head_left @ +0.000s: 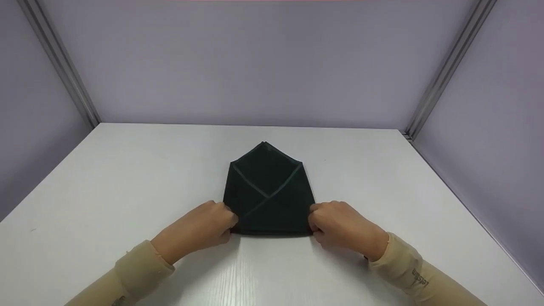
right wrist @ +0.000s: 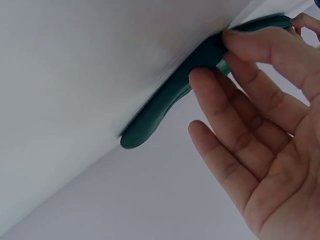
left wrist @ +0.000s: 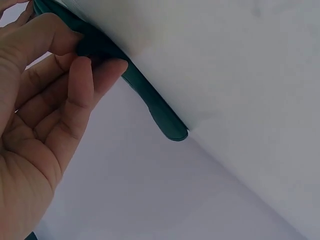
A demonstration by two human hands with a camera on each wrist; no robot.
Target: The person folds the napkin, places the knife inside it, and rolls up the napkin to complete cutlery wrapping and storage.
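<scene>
Here, near to far:
Left hand (head_left: 199,229): pinches the cloth's (head_left: 268,191) near corner at 8 o'clock, thumb above, fingers below.
Right hand (head_left: 342,227): pinches the 4 o'clock corner likewise.
Cloth: mid-table (head_left: 127,170), point at 12 o'clock.
Advice: probably lift both corners evenly, keeping the fold square.

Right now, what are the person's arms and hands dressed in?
Both hands, left hand and right hand, are bare: no gloves, no rings visible. Snug beige sleeves end at the wrists. The right sleeve bears small dark lettering, too small to read.
</scene>
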